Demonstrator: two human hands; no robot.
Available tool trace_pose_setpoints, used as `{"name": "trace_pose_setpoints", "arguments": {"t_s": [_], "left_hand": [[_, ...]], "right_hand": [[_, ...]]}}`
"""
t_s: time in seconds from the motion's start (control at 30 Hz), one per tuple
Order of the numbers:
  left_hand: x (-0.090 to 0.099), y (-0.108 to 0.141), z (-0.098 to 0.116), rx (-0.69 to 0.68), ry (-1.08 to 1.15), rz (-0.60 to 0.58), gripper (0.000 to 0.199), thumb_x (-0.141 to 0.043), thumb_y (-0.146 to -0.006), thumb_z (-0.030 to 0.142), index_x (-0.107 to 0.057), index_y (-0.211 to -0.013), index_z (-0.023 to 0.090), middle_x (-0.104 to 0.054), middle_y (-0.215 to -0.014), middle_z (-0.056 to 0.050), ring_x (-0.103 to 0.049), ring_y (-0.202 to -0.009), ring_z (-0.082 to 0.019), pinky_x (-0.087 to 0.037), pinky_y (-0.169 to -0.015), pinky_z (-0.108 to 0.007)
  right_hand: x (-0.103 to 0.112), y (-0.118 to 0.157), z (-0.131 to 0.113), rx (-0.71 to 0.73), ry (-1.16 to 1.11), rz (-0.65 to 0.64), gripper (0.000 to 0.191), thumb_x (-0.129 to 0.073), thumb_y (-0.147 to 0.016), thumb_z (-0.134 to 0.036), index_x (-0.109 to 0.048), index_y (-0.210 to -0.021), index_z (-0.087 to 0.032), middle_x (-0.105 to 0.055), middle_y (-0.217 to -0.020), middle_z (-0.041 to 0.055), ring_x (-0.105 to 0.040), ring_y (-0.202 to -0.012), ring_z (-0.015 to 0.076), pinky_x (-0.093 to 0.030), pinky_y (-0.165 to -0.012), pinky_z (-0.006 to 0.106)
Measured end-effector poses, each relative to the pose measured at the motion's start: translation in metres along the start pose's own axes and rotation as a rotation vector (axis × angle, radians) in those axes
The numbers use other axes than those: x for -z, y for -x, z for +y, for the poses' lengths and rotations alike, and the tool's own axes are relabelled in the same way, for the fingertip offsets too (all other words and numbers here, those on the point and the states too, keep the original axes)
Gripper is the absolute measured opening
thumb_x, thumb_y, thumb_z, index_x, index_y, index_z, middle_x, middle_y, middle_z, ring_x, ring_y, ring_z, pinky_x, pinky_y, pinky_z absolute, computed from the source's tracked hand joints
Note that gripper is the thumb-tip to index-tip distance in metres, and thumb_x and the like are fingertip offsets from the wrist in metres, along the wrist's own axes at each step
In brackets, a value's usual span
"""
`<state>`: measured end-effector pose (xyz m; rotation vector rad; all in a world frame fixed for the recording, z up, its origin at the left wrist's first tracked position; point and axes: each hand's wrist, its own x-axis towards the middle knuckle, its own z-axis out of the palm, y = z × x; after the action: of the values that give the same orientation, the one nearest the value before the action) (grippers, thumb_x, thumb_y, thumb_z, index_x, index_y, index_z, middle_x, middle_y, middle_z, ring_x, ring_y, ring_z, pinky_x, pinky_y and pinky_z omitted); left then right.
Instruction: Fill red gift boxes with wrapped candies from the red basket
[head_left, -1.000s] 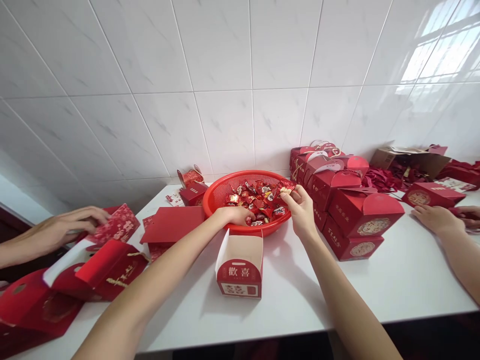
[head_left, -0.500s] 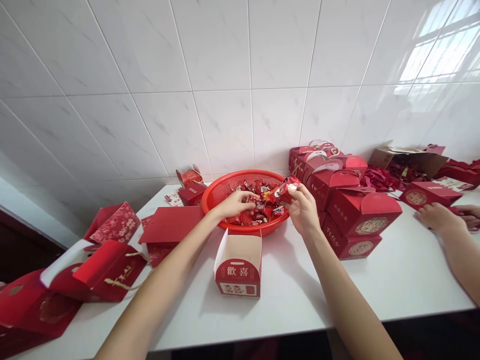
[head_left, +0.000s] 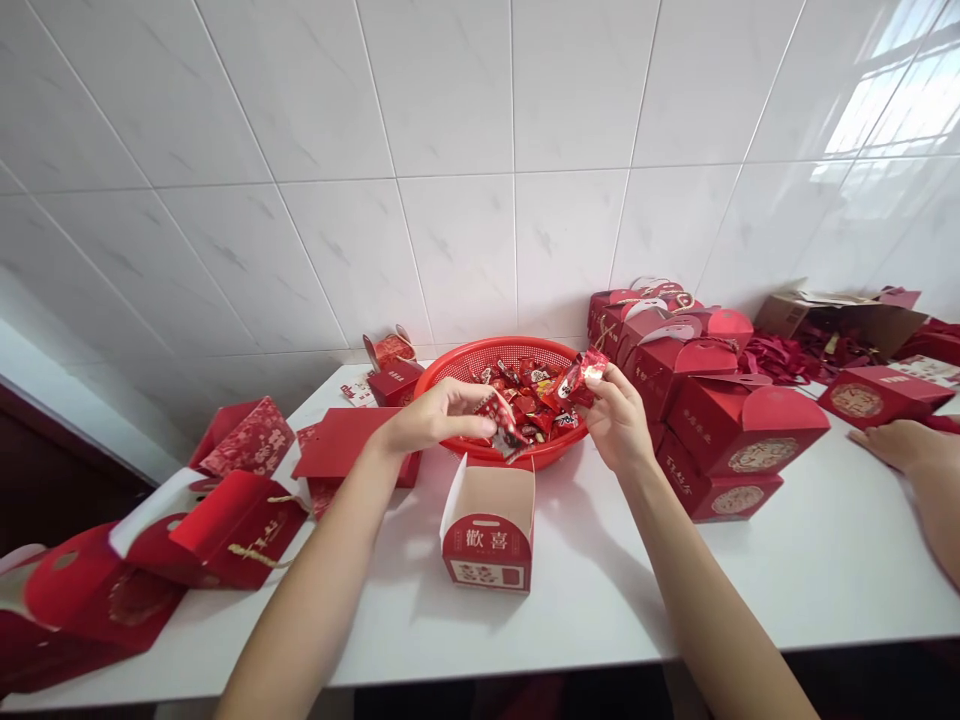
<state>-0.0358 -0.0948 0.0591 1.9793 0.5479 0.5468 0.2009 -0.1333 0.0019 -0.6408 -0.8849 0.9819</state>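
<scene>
My left hand (head_left: 442, 415) is closed on a dark red wrapped candy (head_left: 504, 425), held above the near rim of a red plastic basket (head_left: 439, 372). Between the fingertips of my right hand (head_left: 619, 415) is another red wrapped candy (head_left: 581, 380), over the basket's right side. Many wrapped candies (head_left: 531, 385) in red wrappers lie inside the basket. Just in front of it, an open red gift box (head_left: 487, 555) with white Chinese characters stands on the white table (head_left: 420, 640). Its top is open and its pale inside shows.
Stacked red gift boxes (head_left: 742, 430) stand to the right of the basket. More red boxes (head_left: 247, 530) lie along the left. Farther right, another person's hand (head_left: 900, 445) rests by a red box (head_left: 877, 395), near a cardboard box (head_left: 862, 320). A tiled wall (head_left: 457, 250) rises behind.
My left hand has lifted a candy out of the basket and come nearer, toward the open box. My right hand still holds its candy. The view has shifted slightly.
</scene>
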Motion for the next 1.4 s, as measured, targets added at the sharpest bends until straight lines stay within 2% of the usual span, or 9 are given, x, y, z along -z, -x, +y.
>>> {"name": "trace_pose_setpoints", "arguments": {"t_s": [0.13,0.3,0.5,0.63,0.83,0.97,1.23,1.3,1.4], "left_hand": [[0.001,0.029,0.03,0.055,-0.354,-0.057,0.024,-0.074,-0.081,0.037,-0.078,-0.101,0.024,-0.069,-0.117,-0.006,-0.064,-0.109,-0.025,-0.05,-0.095,-0.034],[-0.01,0.052,0.036,0.253,-0.605,-0.079,0.022,-0.064,-0.087,0.04,-0.08,-0.091,0.027,-0.064,-0.121,-0.005,-0.064,-0.097,-0.022,-0.049,-0.081,-0.029],[-0.025,0.059,0.02,0.317,-0.594,0.033,0.045,-0.063,-0.086,0.041,-0.069,-0.128,0.026,-0.06,-0.126,-0.007,-0.063,-0.097,-0.022,-0.051,-0.079,-0.03],[-0.028,0.058,0.012,0.295,-0.506,0.024,0.043,-0.065,-0.083,0.035,-0.07,-0.125,0.026,-0.056,-0.133,-0.007,-0.062,-0.087,-0.018,-0.052,-0.077,-0.03],[-0.024,0.061,0.004,0.248,-0.462,-0.008,0.064,-0.074,-0.08,0.046,-0.058,-0.142,0.036,-0.051,-0.14,-0.007,-0.059,-0.097,-0.019,-0.053,-0.079,-0.03],[-0.025,0.063,0.002,0.286,-0.435,0.008,0.062,-0.074,-0.082,0.046,-0.059,-0.141,0.036,-0.049,-0.144,-0.007,-0.058,-0.104,-0.021,-0.053,-0.085,-0.032],[-0.053,0.077,-0.009,0.269,-0.306,0.276,0.053,-0.071,-0.084,0.047,-0.066,-0.134,0.033,-0.048,-0.15,-0.008,-0.054,-0.129,-0.031,-0.051,-0.103,-0.041],[-0.064,0.079,-0.011,0.29,-0.329,0.358,0.054,-0.07,-0.085,0.047,-0.064,-0.137,0.033,-0.046,-0.152,-0.007,-0.053,-0.132,-0.032,-0.05,-0.105,-0.044],[-0.077,0.08,-0.009,0.297,-0.389,0.425,0.06,-0.071,-0.085,0.046,-0.059,-0.142,0.032,-0.042,-0.156,-0.007,-0.049,-0.138,-0.034,-0.048,-0.109,-0.047]], "right_hand": [[-0.007,0.005,-0.001,-0.026,0.006,-0.018,0.031,-0.075,-0.067,-0.034,-0.065,-0.095,-0.025,-0.073,-0.092,0.0015,-0.07,-0.085,0.0223,-0.061,-0.078,0.039],[-0.019,0.018,-0.005,-0.014,0.039,-0.129,0.031,-0.076,-0.072,-0.037,-0.065,-0.099,-0.026,-0.073,-0.096,0.0025,-0.07,-0.092,0.0236,-0.059,-0.083,0.039],[-0.033,0.04,-0.011,0.054,0.242,-0.452,0.024,-0.072,-0.086,-0.041,-0.066,-0.105,-0.026,-0.071,-0.099,0.0038,-0.067,-0.092,0.0214,-0.057,-0.081,0.035],[-0.036,0.045,-0.012,0.173,0.521,-0.598,0.016,-0.067,-0.091,-0.036,-0.069,-0.102,-0.025,-0.072,-0.094,0.0029,-0.067,-0.087,0.0201,-0.055,-0.079,0.034],[-0.033,0.043,-0.008,0.269,0.654,-0.576,0.015,-0.066,-0.092,-0.033,-0.073,-0.102,-0.025,-0.075,-0.094,0.0031,-0.07,-0.086,0.0201,-0.055,-0.078,0.032],[-0.032,0.042,-0.009,0.286,0.683,-0.581,0.012,-0.065,-0.092,-0.032,-0.073,-0.095,-0.024,-0.075,-0.09,0.003,-0.07,-0.084,0.0202,-0.054,-0.076,0.032],[-0.017,0.039,-0.022,0.265,0.832,-0.739,0.014,-0.073,-0.088,-0.035,-0.073,-0.096,-0.024,-0.074,-0.094,0.0038,-0.069,-0.088,0.0216,-0.054,-0.079,0.034],[-0.014,0.05,-0.021,0.268,0.898,-0.695,0.015,-0.073,-0.089,-0.037,-0.072,-0.096,-0.024,-0.073,-0.101,0.005,-0.069,-0.092,0.0223,-0.054,-0.081,0.035],[-0.014,0.074,-0.016,0.285,0.968,-0.502,0.014,-0.066,-0.093,-0.035,-0.072,-0.098,-0.023,-0.07,-0.107,0.0071,-0.068,-0.096,0.022,-0.055,-0.083,0.035]]}}
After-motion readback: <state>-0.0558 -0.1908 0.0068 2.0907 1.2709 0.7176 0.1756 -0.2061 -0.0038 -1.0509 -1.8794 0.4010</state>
